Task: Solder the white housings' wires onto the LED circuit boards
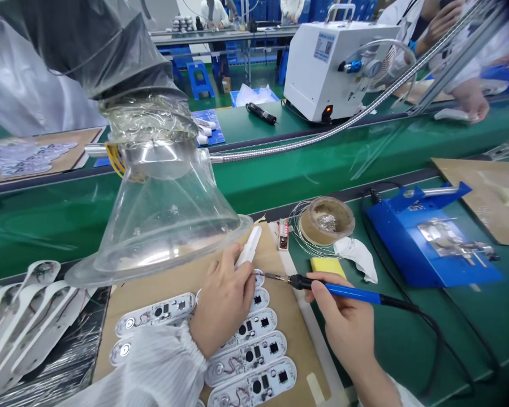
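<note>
My left hand (223,302) grips a white plastic piece (249,247) that sticks up past my fingers, resting over a row of white oval circuit boards (254,362) on a brown cardboard sheet (280,265). My right hand (345,322) holds a blue-handled soldering iron (343,291) like a pen. Its metal tip (271,276) points left and touches the board just beside my left fingers. The iron's black cable (432,333) trails off to the right.
A clear fume-extraction funnel (161,220) hangs over the left of the work area. A solder spool (326,220), yellow sponge (327,265), white tissue (358,255) and blue iron stand (428,237) lie right. White housings (21,316) sit left. Other people work across the green conveyor (280,169).
</note>
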### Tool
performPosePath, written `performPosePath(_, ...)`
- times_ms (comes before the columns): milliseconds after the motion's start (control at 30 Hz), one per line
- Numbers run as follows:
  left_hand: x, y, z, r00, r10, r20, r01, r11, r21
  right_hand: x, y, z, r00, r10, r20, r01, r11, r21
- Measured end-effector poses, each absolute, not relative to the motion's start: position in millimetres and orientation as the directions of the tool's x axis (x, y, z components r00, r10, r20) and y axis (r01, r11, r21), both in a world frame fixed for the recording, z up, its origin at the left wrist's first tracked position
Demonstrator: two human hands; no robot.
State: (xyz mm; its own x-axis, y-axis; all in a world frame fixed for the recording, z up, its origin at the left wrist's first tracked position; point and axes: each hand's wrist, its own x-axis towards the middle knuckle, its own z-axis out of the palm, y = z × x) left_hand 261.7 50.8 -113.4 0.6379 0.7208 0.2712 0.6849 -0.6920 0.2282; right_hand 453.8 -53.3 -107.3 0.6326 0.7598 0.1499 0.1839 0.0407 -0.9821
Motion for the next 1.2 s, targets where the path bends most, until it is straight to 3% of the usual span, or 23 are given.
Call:
performPosePath(367,261.4,51.0,-114.9,0.648,0.709,0.279,0.679,-0.703,0.21,459.1,-60.9,-112.7,0.667,0.727,0.164,0.203,0.034,-0.979)
performPosePath(633,260.4,55.3,-117.5,0.669,0.66,0.342,0.651,-0.742,0.16,501.4,-57.8,-104.4,0.897,0.3,0.324,0.262,0.228,-0.938)
performPosePath(800,258.6,57.3,-122.1,0.657,0.652,0.379,0.661,-0.74,0.127,518.5,-51.5,-123.4,0.901,0.404,0.157,0.109,0.14,-0.984)
performPosePath(933,259.0,57.3,-121.7,0.662,0.646,0.38,0.667,-0.739,0.093,517.0,-56.9,-117.8,0.901,0.398,0.172,0.051,0.297,-0.953)
performPosePath(1000,259.6,56.8,-119.9,0.665,0.646,0.375,0.669,-0.738,0.086,511.3,-61.4,-112.8,0.869,0.471,0.15,0.003,0.3,-0.954)
performPosePath(1133,261.0,54.5,-115.7,0.675,0.66,0.33,0.672,-0.734,0.093,491.1,-68.4,-110.7,0.721,0.692,0.043,-0.061,0.125,-0.99)
performPosePath(1200,261.3,53.2,-114.3,0.673,0.673,0.307,0.679,-0.727,0.106,478.7,-68.3,-111.7,0.661,0.751,0.011,-0.045,0.054,-0.998)
